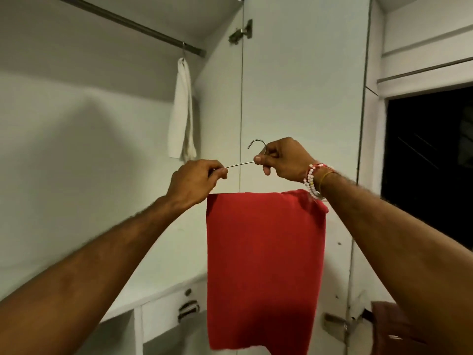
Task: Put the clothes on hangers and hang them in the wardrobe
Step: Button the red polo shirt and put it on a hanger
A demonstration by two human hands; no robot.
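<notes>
The left hand (197, 179) pinches the hanger's (240, 163) sloping wire. The right hand (281, 158) curls its fingers (261, 159) round the neck. The red cloth (263, 265) drapes over the bar just below them. Lift level toward the rail (128, 24), up and left of the fingers (beside the white garment (181, 111)), so the cloth doesn't slide.

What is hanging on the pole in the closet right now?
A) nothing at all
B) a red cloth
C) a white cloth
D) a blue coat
C: a white cloth hangs from the rail, while the red cloth is draped on the wire hanger that the left hand and right hand hold away from the rail.
</notes>
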